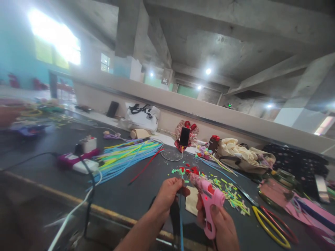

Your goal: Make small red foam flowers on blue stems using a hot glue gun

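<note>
My left hand (167, 195) is closed in a pinch round a thin blue stem (181, 223) that hangs down from it. A small cluster of green and red pieces (181, 170) sits at the stem's top. My right hand (222, 223) grips a pink glue gun (209, 202), fingers wrapped round its handle. The gun's nozzle points up-left at the top of the stem, close to my left fingertips. Both hands hover above the near part of the dark table (123, 188).
A bundle of blue, green and yellow stems (125, 157) lies to the left by a power strip (78, 162) with cables. Cut coloured bits (232, 195) litter the table on the right. Yellow-handled scissors (269, 223), a phone (184, 136), bags and a jar (284, 177) stand behind.
</note>
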Demonstrator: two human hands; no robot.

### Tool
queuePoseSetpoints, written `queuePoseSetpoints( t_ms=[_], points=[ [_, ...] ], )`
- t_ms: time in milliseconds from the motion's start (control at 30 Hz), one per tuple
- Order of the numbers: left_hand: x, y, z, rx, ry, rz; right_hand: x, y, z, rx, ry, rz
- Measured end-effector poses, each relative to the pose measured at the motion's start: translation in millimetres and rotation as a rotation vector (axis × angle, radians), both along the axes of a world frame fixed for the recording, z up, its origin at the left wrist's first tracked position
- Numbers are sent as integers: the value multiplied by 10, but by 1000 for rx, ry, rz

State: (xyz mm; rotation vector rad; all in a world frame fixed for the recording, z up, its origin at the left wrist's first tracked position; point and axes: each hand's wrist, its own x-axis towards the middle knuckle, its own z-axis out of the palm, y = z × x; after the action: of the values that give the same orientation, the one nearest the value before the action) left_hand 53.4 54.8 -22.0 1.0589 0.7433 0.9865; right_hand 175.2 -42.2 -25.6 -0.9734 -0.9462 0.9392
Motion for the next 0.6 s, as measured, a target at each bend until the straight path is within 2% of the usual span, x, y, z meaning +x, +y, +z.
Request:
queuePoseSetpoints(
  t_ms=[400,600],
  points=[
    [-1,7,-29,29,-10,10,-32,35,55,-40,-186,-51],
    [6,8,-41,35,-1,11,-17,61,1,-23,-216,-97]
  ],
)
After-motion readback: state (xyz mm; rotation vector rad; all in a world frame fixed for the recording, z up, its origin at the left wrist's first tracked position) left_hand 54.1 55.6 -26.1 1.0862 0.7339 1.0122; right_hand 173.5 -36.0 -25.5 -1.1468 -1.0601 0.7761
